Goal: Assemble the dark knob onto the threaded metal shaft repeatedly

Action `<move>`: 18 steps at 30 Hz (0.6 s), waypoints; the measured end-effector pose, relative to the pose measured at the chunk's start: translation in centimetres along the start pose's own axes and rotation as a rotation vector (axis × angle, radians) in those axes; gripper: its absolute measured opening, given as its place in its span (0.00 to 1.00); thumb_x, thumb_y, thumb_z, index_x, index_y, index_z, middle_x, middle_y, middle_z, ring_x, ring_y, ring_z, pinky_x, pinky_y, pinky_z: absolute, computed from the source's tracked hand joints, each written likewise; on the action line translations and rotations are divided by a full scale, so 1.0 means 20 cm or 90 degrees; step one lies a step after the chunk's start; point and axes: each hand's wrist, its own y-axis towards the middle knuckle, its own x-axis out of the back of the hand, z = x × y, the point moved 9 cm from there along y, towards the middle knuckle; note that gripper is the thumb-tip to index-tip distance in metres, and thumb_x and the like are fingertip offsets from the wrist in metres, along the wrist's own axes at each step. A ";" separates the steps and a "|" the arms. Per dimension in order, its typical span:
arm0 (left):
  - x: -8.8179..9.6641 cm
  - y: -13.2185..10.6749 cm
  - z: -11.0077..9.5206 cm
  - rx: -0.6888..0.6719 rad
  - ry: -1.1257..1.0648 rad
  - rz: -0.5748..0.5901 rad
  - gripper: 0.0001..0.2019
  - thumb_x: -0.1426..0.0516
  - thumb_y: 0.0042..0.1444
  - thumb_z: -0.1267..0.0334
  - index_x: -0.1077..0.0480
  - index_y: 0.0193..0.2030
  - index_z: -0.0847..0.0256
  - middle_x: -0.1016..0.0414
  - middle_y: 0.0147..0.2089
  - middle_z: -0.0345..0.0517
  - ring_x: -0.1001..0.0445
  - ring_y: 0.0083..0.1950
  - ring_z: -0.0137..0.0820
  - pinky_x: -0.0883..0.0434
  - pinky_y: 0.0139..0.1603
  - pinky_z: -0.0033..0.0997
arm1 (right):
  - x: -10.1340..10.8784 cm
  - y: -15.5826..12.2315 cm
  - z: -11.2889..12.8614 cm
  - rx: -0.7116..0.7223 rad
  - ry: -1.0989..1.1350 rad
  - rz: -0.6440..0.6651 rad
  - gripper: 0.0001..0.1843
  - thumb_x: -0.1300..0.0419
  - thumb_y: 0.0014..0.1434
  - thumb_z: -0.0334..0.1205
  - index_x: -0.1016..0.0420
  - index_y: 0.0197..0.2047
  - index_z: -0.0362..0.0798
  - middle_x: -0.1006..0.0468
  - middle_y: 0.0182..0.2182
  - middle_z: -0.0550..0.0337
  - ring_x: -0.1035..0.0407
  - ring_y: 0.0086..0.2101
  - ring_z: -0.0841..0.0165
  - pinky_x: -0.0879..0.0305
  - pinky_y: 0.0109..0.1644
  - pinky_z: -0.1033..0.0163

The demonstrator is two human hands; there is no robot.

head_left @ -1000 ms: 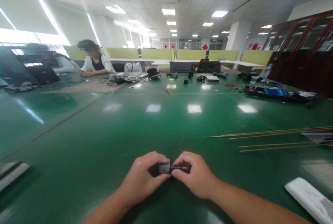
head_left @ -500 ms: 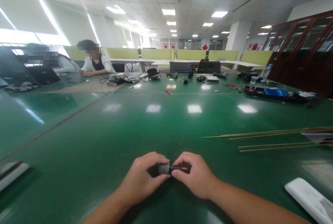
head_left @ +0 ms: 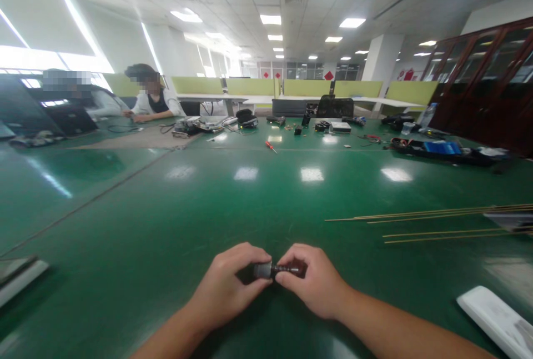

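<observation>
My left hand (head_left: pixel 227 280) is closed, its thumb and fingertips pinching the grey left part of a small dark cylinder (head_left: pixel 262 270). From the other side, my right hand (head_left: pixel 316 281) pinches the narrow ringed part (head_left: pixel 293 270), which is dark with a reddish tint. The two parts lie in one line, and whether they are joined cannot be seen because fingertips cover the middle. Both hands are close together, low over the green table (head_left: pixel 208 212), near its front edge.
Thin brass-coloured rods (head_left: pixel 420 215) reach in from the right. A white case-like object (head_left: pixel 497 320) lies at the lower right, a flat pale-edged object (head_left: pixel 23 278) at the left. Farther off are a red screwdriver (head_left: pixel 270 147), a black tray (head_left: pixel 441 153) and two seated people.
The hands keep their hold on the cylinder with almost no movement. The whole view has shifted very slightly.
</observation>
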 end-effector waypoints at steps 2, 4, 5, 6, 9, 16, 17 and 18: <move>0.00 0.00 0.00 0.001 0.003 -0.003 0.10 0.35 0.55 0.69 0.24 0.44 0.55 0.19 0.40 0.41 0.21 0.41 0.30 0.25 0.43 0.28 | 0.00 0.00 0.00 -0.006 0.003 -0.001 0.02 0.32 0.52 0.33 0.21 0.31 0.46 0.25 0.27 0.64 0.33 0.28 0.70 0.41 0.33 0.67; 0.01 0.00 0.00 0.003 0.005 -0.006 0.10 0.35 0.54 0.69 0.24 0.44 0.56 0.19 0.40 0.41 0.21 0.40 0.30 0.25 0.43 0.28 | 0.00 0.00 -0.01 -0.015 0.005 -0.002 0.02 0.32 0.52 0.33 0.21 0.31 0.46 0.25 0.27 0.64 0.33 0.28 0.70 0.41 0.33 0.67; 0.01 0.00 0.00 0.004 0.006 -0.007 0.10 0.35 0.54 0.69 0.24 0.44 0.56 0.19 0.40 0.41 0.21 0.40 0.30 0.25 0.43 0.28 | 0.00 0.00 -0.01 -0.018 0.007 -0.002 0.02 0.32 0.53 0.34 0.20 0.31 0.46 0.25 0.27 0.63 0.33 0.28 0.70 0.41 0.33 0.67; 0.01 0.00 0.01 0.005 0.007 -0.008 0.11 0.35 0.54 0.69 0.24 0.44 0.56 0.19 0.40 0.41 0.21 0.41 0.31 0.25 0.43 0.28 | 0.00 0.00 -0.01 -0.021 0.012 0.000 0.02 0.32 0.53 0.34 0.20 0.32 0.46 0.25 0.27 0.63 0.32 0.28 0.70 0.40 0.33 0.67; 0.02 0.00 0.01 0.008 0.005 -0.016 0.10 0.35 0.54 0.69 0.23 0.44 0.56 0.19 0.40 0.42 0.20 0.41 0.31 0.25 0.43 0.29 | -0.01 0.00 -0.02 -0.032 0.034 0.005 0.03 0.32 0.53 0.35 0.20 0.32 0.46 0.24 0.27 0.63 0.32 0.28 0.70 0.40 0.33 0.67; 0.03 0.00 0.01 0.011 -0.001 -0.023 0.10 0.35 0.54 0.68 0.23 0.44 0.57 0.19 0.40 0.45 0.20 0.40 0.33 0.24 0.42 0.30 | -0.01 0.00 -0.03 -0.058 0.055 0.009 0.02 0.33 0.53 0.34 0.21 0.32 0.46 0.25 0.26 0.64 0.33 0.28 0.70 0.40 0.32 0.67; 0.03 0.00 0.01 0.010 -0.002 -0.024 0.10 0.35 0.54 0.68 0.23 0.43 0.57 0.19 0.40 0.44 0.20 0.40 0.33 0.24 0.42 0.30 | -0.01 0.00 -0.03 -0.059 0.056 0.008 0.02 0.33 0.53 0.34 0.21 0.32 0.46 0.25 0.26 0.64 0.33 0.28 0.70 0.40 0.32 0.67; 0.03 0.00 0.01 0.009 -0.003 -0.026 0.10 0.35 0.54 0.68 0.23 0.43 0.57 0.19 0.40 0.44 0.20 0.40 0.33 0.24 0.42 0.29 | -0.01 0.00 -0.03 -0.060 0.057 0.008 0.02 0.33 0.54 0.34 0.21 0.32 0.46 0.25 0.26 0.64 0.33 0.28 0.70 0.40 0.32 0.67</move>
